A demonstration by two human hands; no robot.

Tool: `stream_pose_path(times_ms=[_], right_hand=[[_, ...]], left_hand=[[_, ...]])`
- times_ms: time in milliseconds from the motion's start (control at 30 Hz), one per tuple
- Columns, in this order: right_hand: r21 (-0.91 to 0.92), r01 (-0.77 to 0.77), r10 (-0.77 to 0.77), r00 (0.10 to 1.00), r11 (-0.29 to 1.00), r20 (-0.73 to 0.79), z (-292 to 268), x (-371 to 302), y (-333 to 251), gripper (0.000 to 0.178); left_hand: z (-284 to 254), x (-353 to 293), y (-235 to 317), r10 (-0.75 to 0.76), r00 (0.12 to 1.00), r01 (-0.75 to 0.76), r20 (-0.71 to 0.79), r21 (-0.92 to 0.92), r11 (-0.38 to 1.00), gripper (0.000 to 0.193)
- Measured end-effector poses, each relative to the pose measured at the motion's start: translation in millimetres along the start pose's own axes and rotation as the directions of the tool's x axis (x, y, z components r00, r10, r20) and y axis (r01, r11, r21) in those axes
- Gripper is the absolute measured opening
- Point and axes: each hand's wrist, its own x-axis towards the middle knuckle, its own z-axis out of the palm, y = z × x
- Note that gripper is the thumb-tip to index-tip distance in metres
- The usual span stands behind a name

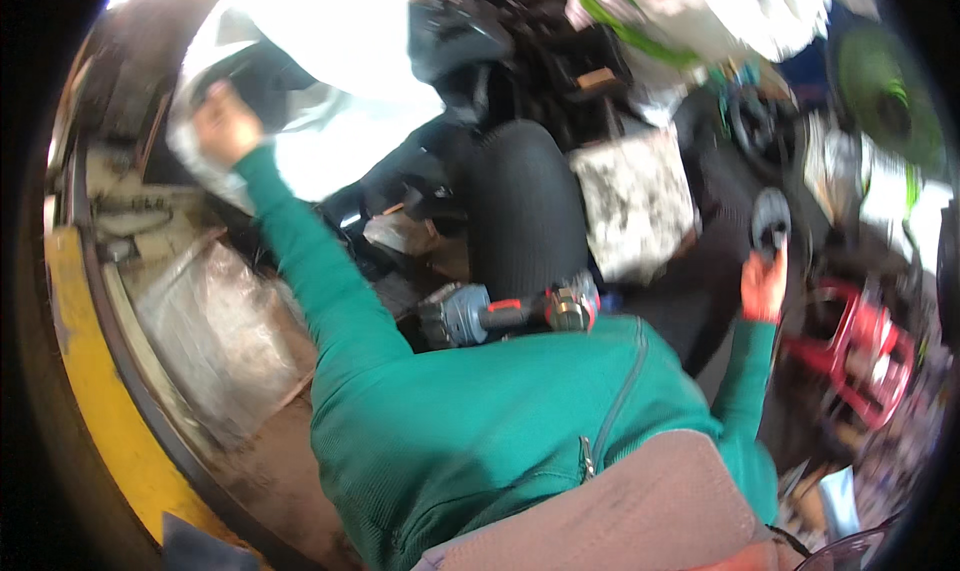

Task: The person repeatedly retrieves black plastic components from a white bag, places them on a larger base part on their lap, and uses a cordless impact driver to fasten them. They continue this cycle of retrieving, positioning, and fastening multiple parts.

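Note:
My left hand (228, 126) is stretched out at the far left, blurred, with its fingers closed at the edge of a flat black part (268, 79). Clear and white plastic sheeting (340, 136) lies around and beneath that part. Out to the right, my right hand (764, 283) pinches a small dark grey oval piece (770, 214) with an opening near its lower end. A blue and grey cordless drill (510, 313) with a red stripe rests on its side across my lap. Motion blur hides finer detail on both hands.
Black molded parts (460, 41) are heaped ahead of me. A stained pale board (635, 203) lies beside my knee. At the right are a red plastic frame (862, 356) and a green round fan-like shape (885, 101). A yellow beam (105, 371) runs along the left.

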Motion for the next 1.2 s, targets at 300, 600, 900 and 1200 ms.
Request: stream_pose_path(times_ms=[300,600,900,1200], right_hand=[[-0.111,-0.039,0.065,0.97,0.993,0.236,20,19,24,0.014],[-0.126,-0.105,0.136,0.952,0.986,0.276,40,14,30,0.019],[-0.511,-0.212,0.337,0.927,0.833,0.164,10,71,115,0.034],[-0.772,0.052,0.115,0.98,0.633,0.16,-6,85,132,0.044]], left_hand=[[-21,-158,201,0.181,0.651,0.686,0.737,-0.674,0.275,0.033],[277,-377,228,0.299,0.416,0.745,0.858,-0.511,0.429,0.042],[162,-363,272,0.472,0.607,-0.159,0.639,-0.485,0.86,0.048],[-4,-289,220,0.552,-0.334,0.372,0.764,-0.432,0.822,0.05]])
